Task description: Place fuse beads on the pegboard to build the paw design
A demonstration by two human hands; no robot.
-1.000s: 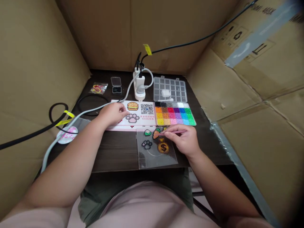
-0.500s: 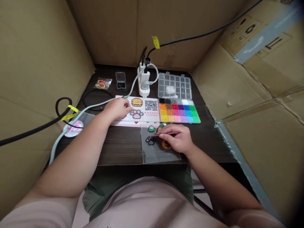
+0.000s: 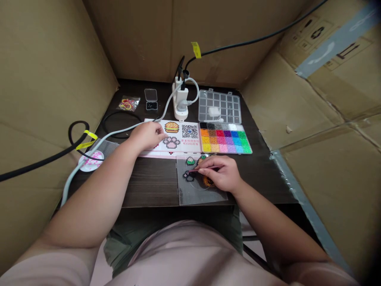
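Right hand (image 3: pixel 222 172) has moved pink tweezers (image 3: pixel 205 169) to the bead paw (image 3: pixel 188 176).

pegboard (image 3: pixel 202 194): on counter (image 3: pixel 154 184), 6 o'clock
pattern card (image 3: pixel 178 137): 11 o'clock from pegboard
bead tray (image 3: pixel 226 138): 1 o'clock from pegboard
divided box (image 3: pixel 230 105): behind bead tray

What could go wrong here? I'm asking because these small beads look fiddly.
The right hand sits low over the clear pegboard, so it might knock beads out of the paw shape. The slim pink tool could also nudge neighbouring beads. The pale cable runs alongside the left forearm, so a sudden arm movement might tug it.
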